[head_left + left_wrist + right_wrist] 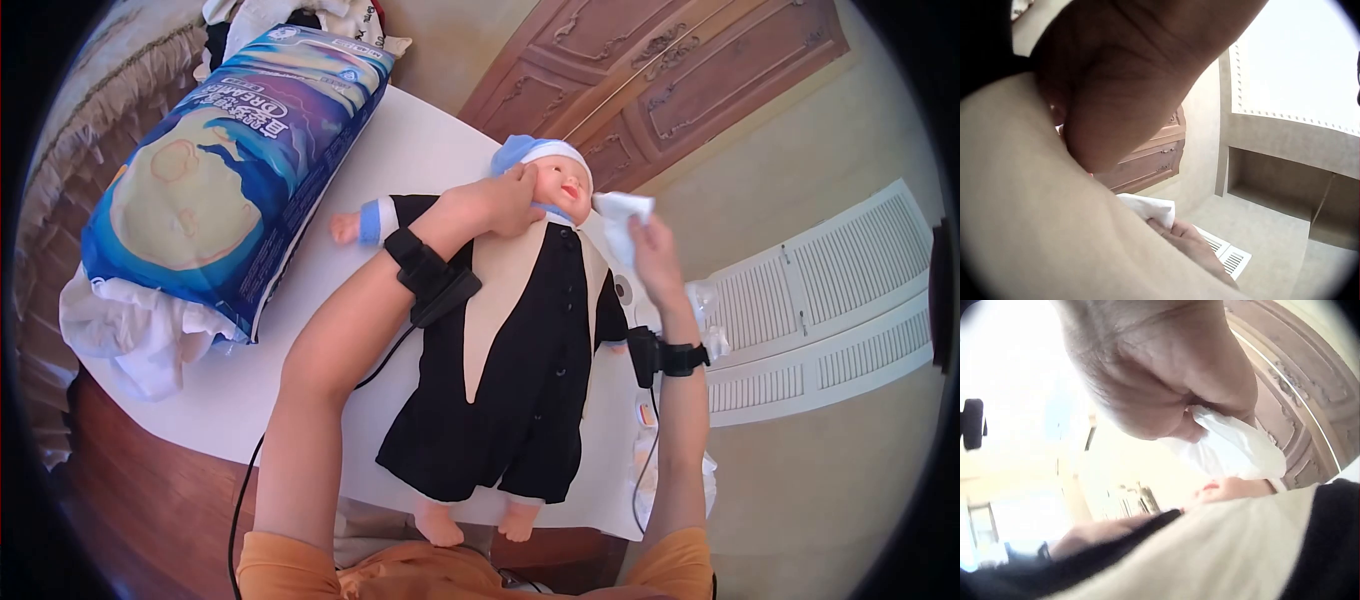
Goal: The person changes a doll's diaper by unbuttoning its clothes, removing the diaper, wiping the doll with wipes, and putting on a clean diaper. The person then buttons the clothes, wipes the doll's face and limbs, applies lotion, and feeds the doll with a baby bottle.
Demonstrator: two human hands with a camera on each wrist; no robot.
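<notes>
A baby doll (530, 330) in a black-and-cream suit and a blue-and-white cap (535, 152) lies on its back, feet toward the person. My left hand (500, 203) holds the doll at the side of its face and neck, with fingertips at the cheek and collar. In the left wrist view, the arm and palm hide most of that contact. My right hand (657, 260) pinches a folded white wipe (625, 208) just beside the doll's head. The right wrist view shows the wipe (1235, 447) hanging from between the thumb and fingers, close above the doll's face (1229, 489).
A large blue diaper pack (240, 170) lies on the white table (190, 410) at the left, with white cloth (135, 335) under its near end. Small items, including an orange-and-white one (645, 414), lie along the right edge. Black cables run from both wrist cameras.
</notes>
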